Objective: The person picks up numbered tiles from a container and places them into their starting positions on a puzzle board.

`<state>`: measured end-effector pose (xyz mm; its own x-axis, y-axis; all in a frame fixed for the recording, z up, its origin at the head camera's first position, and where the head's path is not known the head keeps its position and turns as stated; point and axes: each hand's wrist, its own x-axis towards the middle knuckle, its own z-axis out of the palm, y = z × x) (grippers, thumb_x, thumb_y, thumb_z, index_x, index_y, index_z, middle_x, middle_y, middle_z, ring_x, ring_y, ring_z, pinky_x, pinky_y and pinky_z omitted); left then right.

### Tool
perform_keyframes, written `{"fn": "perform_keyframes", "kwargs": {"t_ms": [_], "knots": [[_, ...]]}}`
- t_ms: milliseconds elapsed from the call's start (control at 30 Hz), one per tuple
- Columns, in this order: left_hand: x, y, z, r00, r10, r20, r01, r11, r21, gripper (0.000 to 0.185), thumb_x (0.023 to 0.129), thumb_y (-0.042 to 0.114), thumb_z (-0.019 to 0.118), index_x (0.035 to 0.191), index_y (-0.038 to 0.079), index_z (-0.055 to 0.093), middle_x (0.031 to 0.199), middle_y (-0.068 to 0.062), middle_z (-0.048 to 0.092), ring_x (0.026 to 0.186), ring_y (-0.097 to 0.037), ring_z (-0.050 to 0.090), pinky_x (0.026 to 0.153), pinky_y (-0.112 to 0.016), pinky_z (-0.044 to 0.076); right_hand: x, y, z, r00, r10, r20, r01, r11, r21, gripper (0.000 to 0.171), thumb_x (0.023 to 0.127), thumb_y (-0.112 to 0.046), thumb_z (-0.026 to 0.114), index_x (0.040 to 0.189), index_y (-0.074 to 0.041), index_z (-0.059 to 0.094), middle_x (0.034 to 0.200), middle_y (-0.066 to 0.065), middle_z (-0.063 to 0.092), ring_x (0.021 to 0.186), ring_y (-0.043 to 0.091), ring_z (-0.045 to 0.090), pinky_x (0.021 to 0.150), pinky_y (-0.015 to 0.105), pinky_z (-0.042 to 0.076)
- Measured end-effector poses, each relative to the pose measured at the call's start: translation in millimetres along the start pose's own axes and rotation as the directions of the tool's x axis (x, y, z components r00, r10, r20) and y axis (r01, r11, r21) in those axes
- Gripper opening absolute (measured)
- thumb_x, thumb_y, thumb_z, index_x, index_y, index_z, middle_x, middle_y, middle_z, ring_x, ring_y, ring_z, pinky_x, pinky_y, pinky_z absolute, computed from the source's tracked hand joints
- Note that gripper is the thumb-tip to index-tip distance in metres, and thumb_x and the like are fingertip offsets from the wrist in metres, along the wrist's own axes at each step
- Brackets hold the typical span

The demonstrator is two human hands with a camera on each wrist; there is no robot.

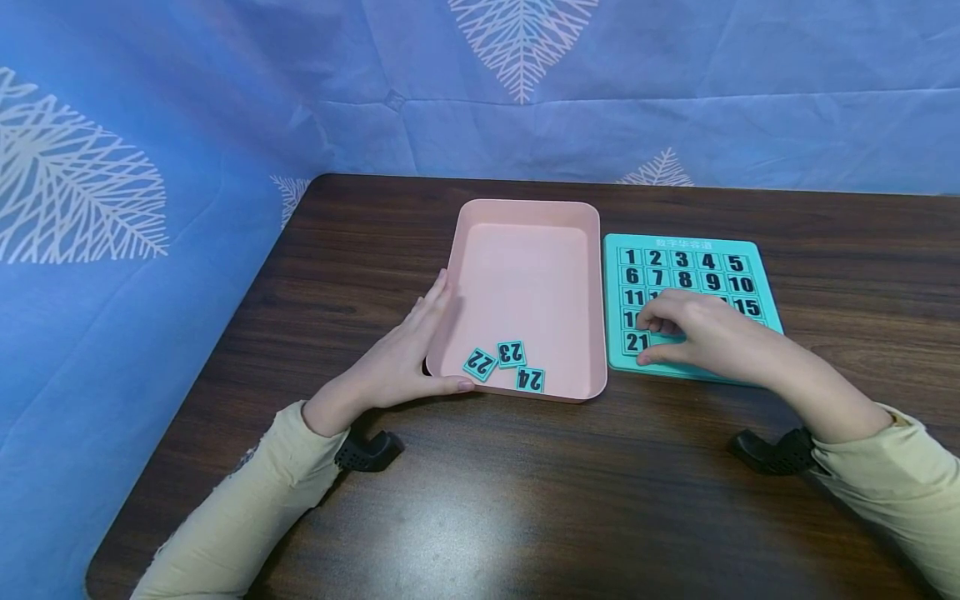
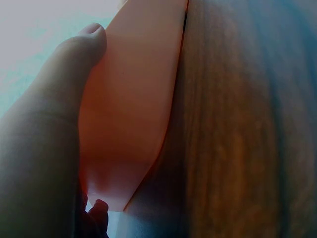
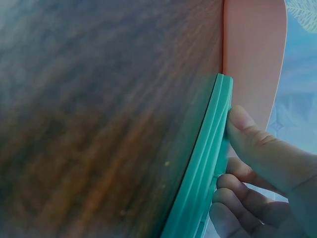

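A pink tray (image 1: 525, 204) stands mid-table and holds three teal tiles: 22 (image 1: 480, 363), 23 (image 1: 511, 353) and 24 (image 1: 529, 380). My left hand (image 1: 408, 354) lies flat against its left wall with straight fingers, thumb along the front rim; the left wrist view shows that hand (image 2: 49, 124) against the tray wall (image 2: 133, 99). Right of the tray lies a teal number board (image 1: 682, 243) with tiles in rows. My right hand (image 1: 705, 333) curls over its lower rows beside tile 21 (image 1: 636, 342). The thumb (image 3: 247, 134) presses the board's front edge (image 3: 203, 163). Whether it pinches a tile is hidden.
The dark wooden table (image 1: 525, 500) reaches to a blue leaf-print curtain (image 1: 150, 167) at the back and left. Tray and board sit almost side by side with a narrow gap. Black wrist straps (image 1: 367, 450) show at both sleeves.
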<state>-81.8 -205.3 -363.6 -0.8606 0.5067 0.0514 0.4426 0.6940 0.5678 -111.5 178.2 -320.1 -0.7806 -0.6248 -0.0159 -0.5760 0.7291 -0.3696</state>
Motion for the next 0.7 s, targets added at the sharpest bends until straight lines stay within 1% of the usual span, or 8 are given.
{"fn": "perform_keyframes", "kwargs": {"t_ms": [267, 400, 533, 700], "knots": [[1.0, -0.4, 0.3, 1.0, 0.004, -0.002, -0.004, 1.0, -0.003, 0.116, 0.075, 0.069, 0.064, 0.154, 0.022, -0.007, 0.159, 0.004, -0.014, 0.144, -0.021, -0.002, 0.114, -0.046, 0.013, -0.4, 0.2, -0.8, 1.0, -0.007, -0.003, 0.007, 1.0, 0.004, 0.035, 0.075, -0.034, 0.081, 0.097, -0.011, 0.067, 0.084, -0.005, 0.054, 0.073, 0.012, 0.046, 0.061, 0.031, 0.043], [1.0, -0.1, 0.4, 1.0, -0.009, 0.002, 0.009, 1.0, -0.008, 0.116, 0.074, 0.07, 0.063, 0.154, 0.024, -0.007, 0.159, 0.005, -0.014, 0.144, -0.023, 0.0, 0.114, -0.047, 0.014, 0.1, 0.3, -3.5, 0.999, -0.005, -0.039, 0.005, 1.0, -0.003, 0.029, 0.077, -0.026, 0.08, 0.097, -0.009, 0.068, 0.085, -0.004, 0.058, 0.075, 0.011, 0.05, 0.063, 0.032, 0.046], [0.5, -0.1, 0.7, 1.0, -0.011, 0.002, 0.011, 1.0, -0.002, 0.116, 0.074, 0.071, 0.063, 0.154, 0.024, -0.007, 0.159, 0.005, -0.014, 0.144, -0.028, 0.002, 0.113, -0.049, 0.016, 1.9, 0.2, -8.5, 0.997, 0.001, -0.081, -0.002, 1.0, -0.003, 0.022, 0.082, -0.018, 0.077, 0.099, -0.007, 0.069, 0.087, -0.003, 0.06, 0.078, 0.012, 0.054, 0.065, 0.034, 0.049], [-0.1, -0.2, 0.8, 1.0, -0.012, -0.001, 0.012, 1.0, 0.003, 0.116, 0.074, 0.071, 0.063, 0.154, 0.023, -0.006, 0.159, 0.005, -0.013, 0.144, -0.031, 0.004, 0.112, -0.051, 0.017, 6.7, -7.1, -13.7, 0.996, 0.007, -0.086, -0.007, 1.0, 0.001, 0.019, 0.084, -0.015, 0.074, 0.101, -0.008, 0.069, 0.089, -0.003, 0.061, 0.078, 0.011, 0.054, 0.066, 0.034, 0.048]]}}
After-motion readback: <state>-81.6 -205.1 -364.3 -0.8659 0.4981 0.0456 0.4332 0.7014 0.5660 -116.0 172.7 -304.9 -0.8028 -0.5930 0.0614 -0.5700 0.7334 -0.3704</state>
